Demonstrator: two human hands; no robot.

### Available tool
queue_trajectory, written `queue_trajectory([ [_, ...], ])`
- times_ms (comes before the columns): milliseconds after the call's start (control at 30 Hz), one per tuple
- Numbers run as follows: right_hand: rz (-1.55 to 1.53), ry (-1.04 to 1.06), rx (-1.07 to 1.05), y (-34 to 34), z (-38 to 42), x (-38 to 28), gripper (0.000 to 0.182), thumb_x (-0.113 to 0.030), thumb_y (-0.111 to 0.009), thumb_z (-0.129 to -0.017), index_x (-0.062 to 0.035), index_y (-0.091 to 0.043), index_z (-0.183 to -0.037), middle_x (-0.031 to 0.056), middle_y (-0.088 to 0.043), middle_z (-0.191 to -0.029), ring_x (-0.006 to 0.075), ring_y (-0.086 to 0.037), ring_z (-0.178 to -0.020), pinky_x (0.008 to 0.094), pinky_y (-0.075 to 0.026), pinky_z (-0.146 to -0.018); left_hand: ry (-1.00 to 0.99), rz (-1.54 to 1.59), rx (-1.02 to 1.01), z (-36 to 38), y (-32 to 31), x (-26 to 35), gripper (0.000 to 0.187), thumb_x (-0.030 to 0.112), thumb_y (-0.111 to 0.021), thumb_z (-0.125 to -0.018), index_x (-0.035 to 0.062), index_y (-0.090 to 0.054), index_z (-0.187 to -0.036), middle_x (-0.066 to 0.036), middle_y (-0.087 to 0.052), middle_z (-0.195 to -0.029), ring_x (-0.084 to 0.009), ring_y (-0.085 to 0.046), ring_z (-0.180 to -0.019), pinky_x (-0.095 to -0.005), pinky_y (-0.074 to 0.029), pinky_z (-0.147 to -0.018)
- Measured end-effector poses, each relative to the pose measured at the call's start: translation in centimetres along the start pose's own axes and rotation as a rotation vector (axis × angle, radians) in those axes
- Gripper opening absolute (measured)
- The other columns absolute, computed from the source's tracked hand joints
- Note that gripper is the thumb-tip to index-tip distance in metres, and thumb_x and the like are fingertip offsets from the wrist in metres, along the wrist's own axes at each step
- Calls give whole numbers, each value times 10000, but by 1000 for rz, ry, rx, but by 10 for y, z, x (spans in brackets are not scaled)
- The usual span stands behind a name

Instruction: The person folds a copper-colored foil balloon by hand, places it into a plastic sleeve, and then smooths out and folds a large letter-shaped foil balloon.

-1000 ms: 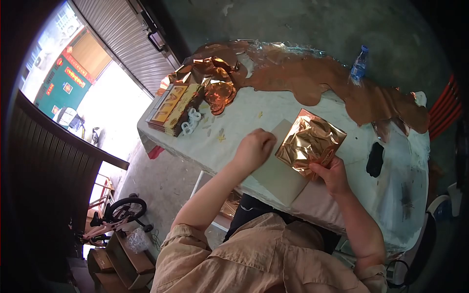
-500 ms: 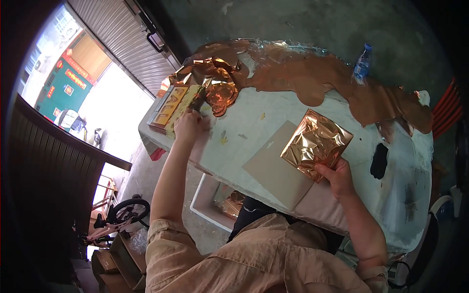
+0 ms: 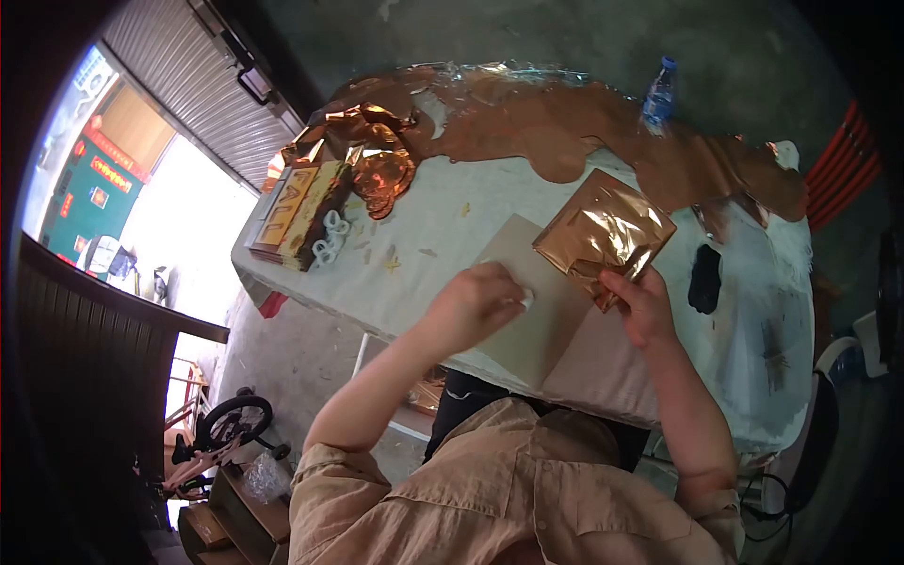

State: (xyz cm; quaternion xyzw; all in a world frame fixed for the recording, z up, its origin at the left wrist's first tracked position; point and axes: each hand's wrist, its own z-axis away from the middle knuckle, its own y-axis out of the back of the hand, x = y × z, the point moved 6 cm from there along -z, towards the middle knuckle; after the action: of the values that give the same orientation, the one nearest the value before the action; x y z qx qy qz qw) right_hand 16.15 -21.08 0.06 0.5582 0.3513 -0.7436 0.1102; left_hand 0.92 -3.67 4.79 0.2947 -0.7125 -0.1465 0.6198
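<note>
My right hand (image 3: 645, 306) grips the lower corner of a folded copper-coloured foil packet (image 3: 607, 221), thumb on top. The packet is held over the grey-beige cardboard sheet (image 3: 513, 330) on the table. My left hand (image 3: 478, 303) is closed in a pinch above that sheet's left side. A small white piece (image 3: 527, 298) shows at its fingertips, too small and blurred to name. White looped bits (image 3: 330, 237) lie beside the stack of printed packs (image 3: 297, 215) at the table's left end.
Crumpled copper foil (image 3: 381, 169) lies behind the packs, and brown sheeting (image 3: 565, 132) covers the table's far edge. A water bottle (image 3: 659, 99) stands at the back. To the right is a black item (image 3: 704, 280). An open white box (image 3: 414, 419) sits below the table's near edge.
My left hand has moved from the printed packs rightward and nearer, with a small white piece at its fingertips. The white loops are now uncovered. My right hand still holds the foil packet.
</note>
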Motion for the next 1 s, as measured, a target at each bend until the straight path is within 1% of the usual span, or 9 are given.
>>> queue_trajectory([
  [67, -6, 28, -23, 3, -2, 1, 243, -54, -667, -822, -49, -579, -1048, 38, -638, -888, 133, -607, -759, 285, -508, -639, -282, -388, -5, -4, -21, 12, 199, 82, -685, -800, 32, -650, -989, -97, -608, -926, -222, -606, -810, -323, -507, -702],
  [100, 1, 29, -16, 6, -3, 2, 243, -54, -667, -822, -49, -579, -1048, 38, -638, -888, 133, -607, -759, 285, -508, -639, -287, -379, -6, -2, -20, 18, 199, 82, -685, -800, 32, -650, -989, -97, -608, -926, -222, -606, -810, -323, -507, -702],
  [167, 0, 57, -12, 9, -2, 1, 223, -56, -667, -828, -57, -591, -1038, 37, -645, -888, 128, -608, -763, 281, -510, -646, 78, -123, 7, 6, -3, 10, 241, 90, -694, -777, 45, -654, -1010, -117, -612, -978, -281, -605, -858, -354, -503, -750],
  [267, -7, 75, -23, 3, 0, -6, 205, -56, -667, -832, -63, -599, -1025, 39, -653, -891, 126, -613, -766, 279, -515, -651, -176, -401, 92, 31, 26, 1, 296, 130, -700, -764, 55, -650, -1046, -122, -609, -1042, -317, -583, -951, -402, -472, -835],
  [400, -3, 44, -60, -3, -2, -8, 195, -64, -666, -835, -61, -600, -1019, 41, -656, -892, 127, -619, -754, 279, -520, -657, -148, -580, 3, 55, 14, 3, 368, 244, -686, -781, 74, -634, -1103, -123, -567, -1151, -309, -511, -1098, -450, -380, -958],
  [600, 76, -117, -104, -7, 2, -13, 173, -80, -667, -834, -45, -606, -992, 51, -658, -843, 151, -632, -701, 277, -519, -657, -214, -484, 128, 64, -33, 29, 356, 185, -680, -783, 62, -623, -1112, -121, -564, -1108, -312, -526, -1034, -418, -418, -901],
  [667, 125, -314, -232, -3, 7, -6, 168, -77, -677, -815, -39, -612, -965, 57, -657, -811, 159, -636, -662, 281, -522, -634, -246, -381, 176, 68, -34, 28, 315, 138, -674, -786, 54, -627, -1086, -126, -563, -1095, -303, -541, -1001, -395, -448, -860],
  [833, 225, -524, -320, -4, 23, 8, 164, -109, -685, -816, -53, -620, -955, 49, -661, -807, 110, -616, -636, 209, -419, -470, 8, -111, 353, 71, -5, 9, 153, 5, -614, -804, 15, -612, -957, -153, -572, -1069, -258, -591, -905, -316, -492, -710],
  [1000, 410, -626, -276, -2, 22, 9, 169, -111, -689, -808, -97, -637, -968, 9, -654, -835, 81, -589, -639, 194, -389, -479, -133, -174, 326, 42, -8, 12, 209, 0, -633, -776, 17, -613, -983, -154, -562, -1113, -307, -564, -985, -362, -477, -801],
])
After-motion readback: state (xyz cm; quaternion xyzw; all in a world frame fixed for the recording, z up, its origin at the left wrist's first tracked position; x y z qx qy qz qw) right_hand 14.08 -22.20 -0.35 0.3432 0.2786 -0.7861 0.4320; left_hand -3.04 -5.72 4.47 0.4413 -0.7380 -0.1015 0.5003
